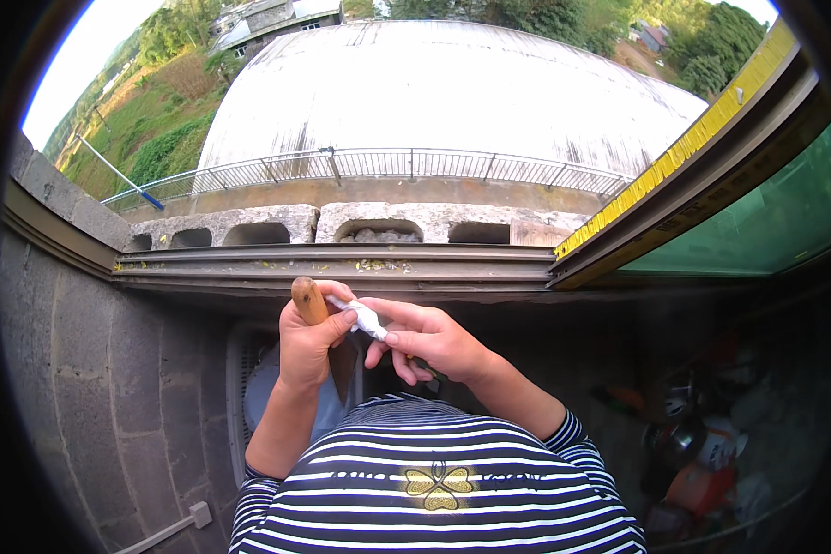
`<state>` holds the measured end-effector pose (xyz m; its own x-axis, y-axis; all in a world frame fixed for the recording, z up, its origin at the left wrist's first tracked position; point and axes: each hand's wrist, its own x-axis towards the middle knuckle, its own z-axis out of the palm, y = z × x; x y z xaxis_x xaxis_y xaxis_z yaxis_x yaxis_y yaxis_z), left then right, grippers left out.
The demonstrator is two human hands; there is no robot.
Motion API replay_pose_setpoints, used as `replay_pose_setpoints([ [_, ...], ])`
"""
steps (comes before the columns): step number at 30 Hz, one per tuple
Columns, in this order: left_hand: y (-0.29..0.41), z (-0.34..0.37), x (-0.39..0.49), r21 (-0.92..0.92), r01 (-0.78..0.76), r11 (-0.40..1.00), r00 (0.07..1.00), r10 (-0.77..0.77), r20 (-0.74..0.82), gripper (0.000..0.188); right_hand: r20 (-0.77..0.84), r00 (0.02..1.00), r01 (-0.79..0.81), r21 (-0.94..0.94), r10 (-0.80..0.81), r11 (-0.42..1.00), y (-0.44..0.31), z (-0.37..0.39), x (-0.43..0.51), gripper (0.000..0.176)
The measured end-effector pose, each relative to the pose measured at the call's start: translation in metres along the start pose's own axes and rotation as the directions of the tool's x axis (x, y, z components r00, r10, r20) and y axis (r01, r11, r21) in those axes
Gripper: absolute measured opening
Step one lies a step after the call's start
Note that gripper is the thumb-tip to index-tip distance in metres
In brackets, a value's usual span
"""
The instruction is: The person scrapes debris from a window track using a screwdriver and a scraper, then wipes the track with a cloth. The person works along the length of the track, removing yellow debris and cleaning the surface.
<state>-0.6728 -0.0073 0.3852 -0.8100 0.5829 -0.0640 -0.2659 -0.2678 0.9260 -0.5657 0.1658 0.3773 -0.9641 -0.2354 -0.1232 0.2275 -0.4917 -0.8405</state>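
My left hand (pixel 308 350) is wrapped around a rounded wooden handle (pixel 309 299) that points up and away from me. Below that hand a flat brownish piece (pixel 344 370) shows, perhaps the tool's blade; how it joins the handle is hidden. A crumpled white tissue or cloth (pixel 367 320) stretches between my two hands. My left thumb presses on one end, while the thumb and forefinger of my right hand (pixel 440 341) pinch the other. Under my right fingers are a small yellow spot and a pale, pointed piece (pixel 432 379), mostly covered, so I cannot tell what it is.
Ahead runs a metal window track (pixel 332 266) with yellow debris, then hollow concrete blocks (pixel 270 216). A sliding window frame (pixel 685 166) stands at the right. A pale plastic basket (pixel 237 367) is below my left arm; cookware and bags (pixel 692 443) lie at the dim lower right.
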Motion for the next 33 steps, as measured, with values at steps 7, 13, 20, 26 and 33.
replay_pose_setpoints([
  [7,-0.011,0.022,-0.003,-0.029,0.056,0.998,0.997,-0.054,0.055,0.021,-0.029,0.980,0.187,0.470,-0.197,0.862,0.025,-0.026,-0.020,0.042],
  [13,-0.023,0.036,0.007,-0.155,-0.005,0.988,0.980,0.035,0.194,0.019,-0.363,0.731,0.568,-0.145,-0.578,0.810,0.046,-0.007,-0.027,0.056],
  [20,-0.035,0.049,0.015,-0.003,-0.137,0.991,0.947,0.132,0.292,0.013,-0.667,0.549,0.533,-0.185,-0.504,0.826,0.031,0.004,-0.024,0.026],
  [26,-0.031,0.015,0.017,0.367,-0.470,0.803,0.882,0.442,0.161,0.016,-0.715,0.429,0.339,-0.439,-0.552,0.832,0.016,0.017,-0.020,0.007],
  [33,-0.010,-0.106,0.038,0.852,-0.279,0.442,0.661,0.733,-0.164,0.015,-0.639,0.266,-0.003,-0.749,-0.722,0.662,-0.021,0.002,-0.067,0.011],
])
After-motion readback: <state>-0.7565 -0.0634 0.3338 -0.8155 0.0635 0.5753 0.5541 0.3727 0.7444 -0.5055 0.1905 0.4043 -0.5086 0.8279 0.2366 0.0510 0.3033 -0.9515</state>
